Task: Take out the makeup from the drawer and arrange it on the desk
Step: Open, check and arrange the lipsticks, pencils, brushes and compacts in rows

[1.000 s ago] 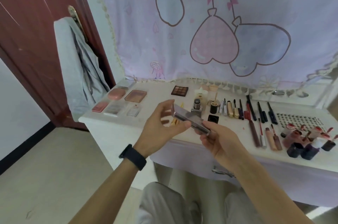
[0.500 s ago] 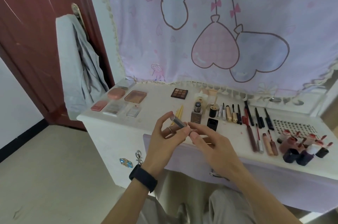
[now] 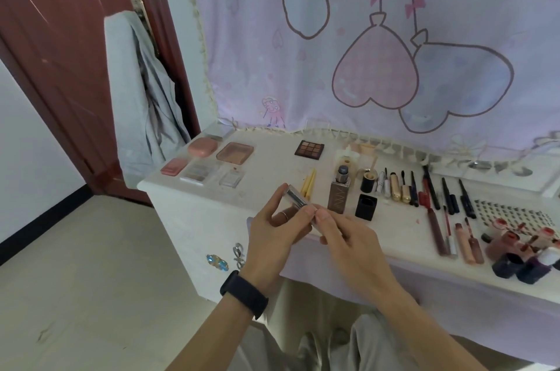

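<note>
Left hand (image 3: 274, 237) and right hand (image 3: 348, 237) each pinch 1 end of the silver tube (image 3: 295, 199) above the near edge of the desk (image 3: 272, 170); a fingertip slip may drop it past that edge to the floor (image 3: 91, 249).

The foundation bottle (image 3: 338, 200) bears letters "NNY".

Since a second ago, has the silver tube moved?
Yes. The silver tube shifted left: it overlapped the brown foundation bottle before, and now sits wholly left of it.
</note>
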Available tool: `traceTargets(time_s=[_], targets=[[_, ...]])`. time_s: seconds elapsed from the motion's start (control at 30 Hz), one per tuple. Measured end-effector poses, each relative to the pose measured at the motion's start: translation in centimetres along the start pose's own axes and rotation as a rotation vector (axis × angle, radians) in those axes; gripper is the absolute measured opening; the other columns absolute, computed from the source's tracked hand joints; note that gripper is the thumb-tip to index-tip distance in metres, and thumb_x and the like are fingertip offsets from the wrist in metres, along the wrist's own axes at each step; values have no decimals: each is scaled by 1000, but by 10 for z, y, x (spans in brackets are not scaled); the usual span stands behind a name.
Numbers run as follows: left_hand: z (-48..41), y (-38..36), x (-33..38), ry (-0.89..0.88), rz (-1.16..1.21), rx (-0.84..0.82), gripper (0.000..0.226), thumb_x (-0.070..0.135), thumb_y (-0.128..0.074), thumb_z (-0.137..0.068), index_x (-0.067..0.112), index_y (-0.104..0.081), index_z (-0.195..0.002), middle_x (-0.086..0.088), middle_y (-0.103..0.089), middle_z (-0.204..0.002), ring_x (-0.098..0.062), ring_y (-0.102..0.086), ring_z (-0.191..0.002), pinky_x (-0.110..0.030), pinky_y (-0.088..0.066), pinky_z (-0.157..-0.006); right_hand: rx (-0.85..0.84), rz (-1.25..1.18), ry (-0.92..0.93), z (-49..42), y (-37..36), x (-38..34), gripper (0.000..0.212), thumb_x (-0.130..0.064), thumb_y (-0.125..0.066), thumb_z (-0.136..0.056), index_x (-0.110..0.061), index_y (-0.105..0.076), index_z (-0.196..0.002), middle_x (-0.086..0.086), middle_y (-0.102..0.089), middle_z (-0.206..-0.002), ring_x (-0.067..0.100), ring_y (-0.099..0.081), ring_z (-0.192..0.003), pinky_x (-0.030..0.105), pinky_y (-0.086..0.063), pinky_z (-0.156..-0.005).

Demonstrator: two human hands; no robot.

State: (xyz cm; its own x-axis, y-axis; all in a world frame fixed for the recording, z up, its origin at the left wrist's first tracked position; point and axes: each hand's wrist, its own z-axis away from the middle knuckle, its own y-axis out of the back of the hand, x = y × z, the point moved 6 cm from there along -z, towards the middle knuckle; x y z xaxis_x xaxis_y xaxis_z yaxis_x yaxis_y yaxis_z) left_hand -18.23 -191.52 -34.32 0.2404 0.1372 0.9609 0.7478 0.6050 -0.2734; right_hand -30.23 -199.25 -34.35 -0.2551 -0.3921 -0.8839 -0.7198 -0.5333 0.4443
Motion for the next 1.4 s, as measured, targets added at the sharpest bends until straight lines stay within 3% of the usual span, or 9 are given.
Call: traceTargets(time_s=[0.13,0.27,0.47,0.67,0.83,0.93,1.07,1.27,1.4], targets=[[-2,16,14,-145,-320,-64,79,13,-81,-80,36,-43,-145,2,-72,-116,-7,-69,-105,-19,-56,-83,-264,-270,-164,-3,-6,-3,30,-58,-47,-93,-58,-63,-118,-19,-71,-113,13,-68,-108,31,-54,-96],[-2,15,28,-231,-672,-183,83,25,-89,-71,42,-45,-140,16,-66,-121,6,-61,-110,-13,-53,-85,-408,-478,-352,-10,-8,-9,57,-65,-62,-82,-29,-61,-126,7,-74,-114,31,-74,-96,44,-56,-92],[2,-1,57,-383,-809,-313,81,32,-88,-69,35,-50,-140,21,-62,-121,10,-58,-110,-6,-46,-87,-356,-521,-350,-16,-3,-18,48,-41,-68,-82,-21,-63,-125,20,-68,-116,30,-72,-83,47,-59,-88],[1,-6,63,-483,-819,-308,77,37,-89,-61,34,-59,-132,12,-68,-113,2,-67,-102,-22,-55,-91,-340,-598,-308,-13,3,-19,40,-34,-64,-77,-18,-72,-113,23,-68,-110,32,-71,-79,51,-59,-86],[-3,1,55,-347,-677,-256,60,36,-87,-62,38,-67,-118,12,-71,-111,-4,-71,-96,-24,-58,-85,-419,-553,-372,-9,1,-13,56,-54,-71,-84,-13,-67,-122,15,-74,-107,39,-72,-94,49,-58,-89],[-11,9,49,-117,-453,-194,29,22,-81,-80,30,-75,-106,-2,-74,-107,-21,-73,-95,-34,-61,-82,-444,-269,-258,-7,5,-11,60,-70,-56,-84,-36,-62,-132,-10,-69,-125,16,-72,-103,38,-56,-95],[-16,11,35,100,-295,-147,38,30,-75,-85,21,-62,-120,-16,-72,-109,-35,-74,-85,-45,-60,-86,-439,-259,-186,-6,3,-10,54,-48,-64,-89,-35,-52,-140,-8,-73,-117,12,-71,-103,35,-56,-96],[-19,6,24,133,-454,-226,47,35,-74,-86,34,-55,-130,2,-73,-110,-16,-74,-90,-40,-59,-87,-357,-311,-130,-13,0,-7,33,-31,-57,-100,-30,-61,-133,-8,-76,-107,12,-72,-99,29,-60,-81],[-16,5,20,190,-450,-307,52,30,-73,-88,37,-55,-136,6,-74,-110,-15,-72,-99,-35,-61,-79,-322,-295,-142,-15,-1,-1,30,-22,-48,-105,-23,-65,-129,0,-77,-105,20,-74,-95,43,-60,-87]])
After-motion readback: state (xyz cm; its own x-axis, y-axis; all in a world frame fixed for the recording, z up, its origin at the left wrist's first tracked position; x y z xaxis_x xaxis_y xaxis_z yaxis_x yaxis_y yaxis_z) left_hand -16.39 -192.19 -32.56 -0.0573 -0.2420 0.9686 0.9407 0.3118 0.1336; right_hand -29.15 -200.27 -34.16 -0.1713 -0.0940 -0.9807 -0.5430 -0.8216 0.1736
